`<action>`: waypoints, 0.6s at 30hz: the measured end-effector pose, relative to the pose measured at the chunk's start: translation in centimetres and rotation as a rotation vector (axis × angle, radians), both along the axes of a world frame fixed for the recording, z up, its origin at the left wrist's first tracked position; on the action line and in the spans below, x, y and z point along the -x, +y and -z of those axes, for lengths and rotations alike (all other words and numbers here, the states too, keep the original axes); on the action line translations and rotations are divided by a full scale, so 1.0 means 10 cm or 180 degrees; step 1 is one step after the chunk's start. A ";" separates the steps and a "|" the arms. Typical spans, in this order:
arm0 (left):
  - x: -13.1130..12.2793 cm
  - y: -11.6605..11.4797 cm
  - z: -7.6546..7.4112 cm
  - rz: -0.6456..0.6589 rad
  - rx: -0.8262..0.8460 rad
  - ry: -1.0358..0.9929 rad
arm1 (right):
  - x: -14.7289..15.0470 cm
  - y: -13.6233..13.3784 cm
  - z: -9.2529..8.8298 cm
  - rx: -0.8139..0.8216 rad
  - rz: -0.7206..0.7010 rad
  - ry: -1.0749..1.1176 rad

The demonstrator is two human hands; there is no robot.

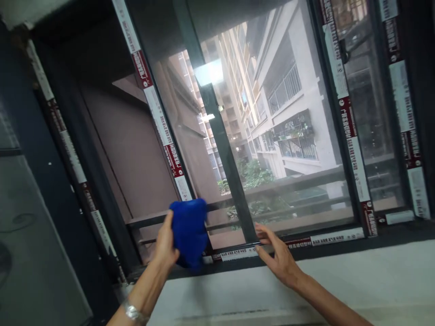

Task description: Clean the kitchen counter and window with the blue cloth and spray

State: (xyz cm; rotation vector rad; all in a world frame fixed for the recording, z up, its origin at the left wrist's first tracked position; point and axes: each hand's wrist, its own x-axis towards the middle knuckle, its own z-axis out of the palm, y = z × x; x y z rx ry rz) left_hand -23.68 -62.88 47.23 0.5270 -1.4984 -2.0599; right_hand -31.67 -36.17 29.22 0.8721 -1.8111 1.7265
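A bright blue cloth (189,233) hangs bunched from my left hand (166,240), whose fingers are closed on its left edge. The cloth is in front of the lower end of the sliding window's upright frame (159,117), which carries white and red printed tape. Farther right, my right hand (277,258) is by the taped bottom rail (238,253), with thumb and fingers apart and nothing between them. Whether its fingertips touch the rail I cannot tell. The window glass (292,190) rises behind both hands.
A pale sill wall (306,280) runs below the window. Dark frame posts with more printed tape (353,149) stand at the right. On the left is a dark panel (30,226). Beyond the glass are railings (295,136), plants and tall buildings.
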 end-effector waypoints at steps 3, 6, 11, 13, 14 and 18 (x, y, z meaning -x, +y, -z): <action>-0.18 0.51 0.14 0.1212 -0.0136 -0.0337 | -0.32 -0.17 -0.29 0.0922 -0.1443 -0.1527; -0.32 0.78 0.32 0.1723 -0.0010 -0.0420 | -0.58 -0.18 -0.46 0.1389 -0.2587 -0.2148; -0.43 0.73 0.50 0.2032 0.0079 -0.0571 | -0.86 -0.07 -0.45 0.1135 -0.2934 -0.2178; -0.47 0.68 0.57 0.2019 0.0082 -0.0688 | -0.95 -0.09 -0.40 0.0979 -0.2935 -0.2260; -0.49 0.67 0.61 0.2000 0.0071 -0.0730 | -0.99 -0.13 -0.37 0.0934 -0.2971 -0.2321; -0.53 0.68 0.83 0.2054 0.0218 -0.0691 | -1.14 -0.34 -0.20 0.1014 -0.2979 -0.2750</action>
